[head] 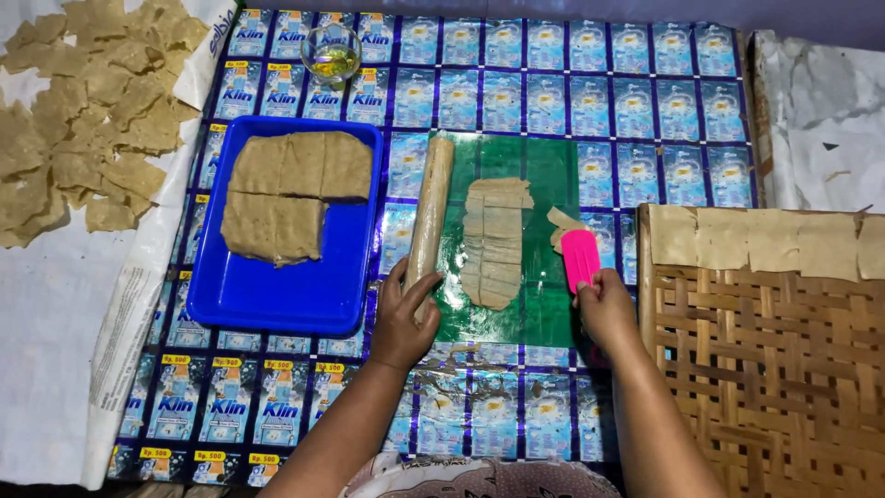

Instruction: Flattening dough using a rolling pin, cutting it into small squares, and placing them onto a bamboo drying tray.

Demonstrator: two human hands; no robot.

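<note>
The rolled dough strip, scored crosswise into small pieces, lay mid-frame on a green sheet. My right hand was closed around a pink scraper just right of it, a lifted piece at the blade's tip. I judged a shallow blade angle best, to keep thin pieces from tearing. My left hand gripped the near end of the rolling pin, left of the strip. Further left sat the blue tray of dough slabs; the woven tray lower right held flat squares.
</note>
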